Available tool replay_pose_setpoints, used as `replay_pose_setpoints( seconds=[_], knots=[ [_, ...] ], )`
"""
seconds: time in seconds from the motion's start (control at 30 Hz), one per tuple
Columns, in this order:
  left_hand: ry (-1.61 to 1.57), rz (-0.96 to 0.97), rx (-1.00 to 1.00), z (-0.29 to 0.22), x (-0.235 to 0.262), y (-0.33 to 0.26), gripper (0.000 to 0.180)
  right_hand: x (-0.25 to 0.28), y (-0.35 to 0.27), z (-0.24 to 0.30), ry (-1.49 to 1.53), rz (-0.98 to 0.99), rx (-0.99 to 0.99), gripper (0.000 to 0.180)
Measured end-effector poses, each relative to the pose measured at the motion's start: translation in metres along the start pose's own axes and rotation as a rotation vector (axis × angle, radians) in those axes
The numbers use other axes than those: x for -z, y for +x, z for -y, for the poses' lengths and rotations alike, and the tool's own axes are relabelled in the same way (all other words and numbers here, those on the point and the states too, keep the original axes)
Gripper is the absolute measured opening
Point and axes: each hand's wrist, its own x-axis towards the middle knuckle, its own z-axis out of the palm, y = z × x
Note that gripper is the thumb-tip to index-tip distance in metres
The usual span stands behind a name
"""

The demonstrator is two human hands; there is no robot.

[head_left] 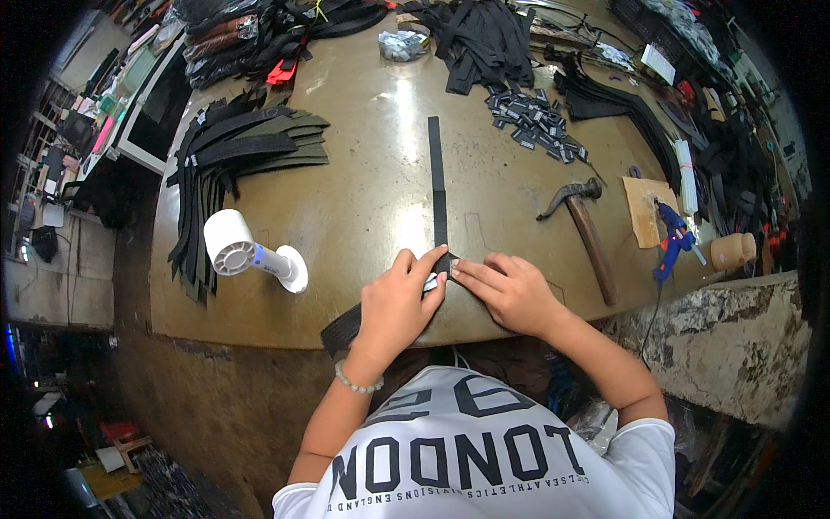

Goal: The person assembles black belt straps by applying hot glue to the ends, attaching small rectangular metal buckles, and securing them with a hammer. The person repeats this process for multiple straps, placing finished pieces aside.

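Both hands meet at the near end of a long, narrow black strap (438,182), approx. mid-table, which lies flat and runs nearly straight away from the person. L hand (399,290) is closed on that near end, index tip on the strap, thumb just below, w/ a small white bit (430,283) showing btwn them. R hand (508,292) has fingers bent and bunched, tips touching the dark material at the same spot from the R side; can't tell if it's really pinching or only pressing. A wider ribbed black band (342,329) sticks out under the L wrist toward the table's near edge; whether it joins the strap is hidden. Beaded bracelet (359,381) on L wrist. On the table (363,186), L side: white handheld fan (229,242), tilted, w/ a round base; beyond it a heap of black & olive strips (246,143), partly hanging over the L edge. R side: hammer (586,233), head away, wooden handle angled toward the person; further R a blue glue gun (670,240) next to a pc. of cardboard (640,208), plus a tan roll (733,251) nr. the edge. Far side: pile of small dark tags (536,121) w/ light marks, bundle of black straps (484,43) behind it, and a round tub (403,45) w/ pale contents just L of that bundle.
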Motion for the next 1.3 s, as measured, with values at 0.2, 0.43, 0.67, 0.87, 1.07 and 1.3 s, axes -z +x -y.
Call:
replay_pose_setpoints(
  seconds=[0.2,0.43,0.67,0.87,1.07,1.3],
  knots=[
    [-0.196,-0.097,0.014,0.01,-0.006,-0.001,0.026,0.025,-0.044,-0.04,-0.565,-0.373,-0.844,0.049],
    [-0.969,-0.329,0.272,0.023,-0.019,-0.009,0.025,0.067,-0.017,0.007,0.313,-0.338,-1.091,0.033],
    [-0.828,-0.305,0.273,0.027,-0.022,-0.013,0.026,0.037,0.002,0.064,0.296,0.032,-0.827,0.032],
    [-0.659,-0.303,0.18,0.023,-0.016,-0.008,0.021,0.035,-0.012,0.068,0.311,0.211,-0.763,0.027],
    [-0.318,-0.125,-0.014,0.014,-0.007,-0.015,0.032,0.035,-0.04,0.023,0.178,-0.359,-0.925,0.032],
    [-0.219,0.029,-0.215,0.018,0.016,-0.008,0.027,0.057,-0.058,-0.043,-0.37,-0.364,-0.82,0.029]
  ],
)
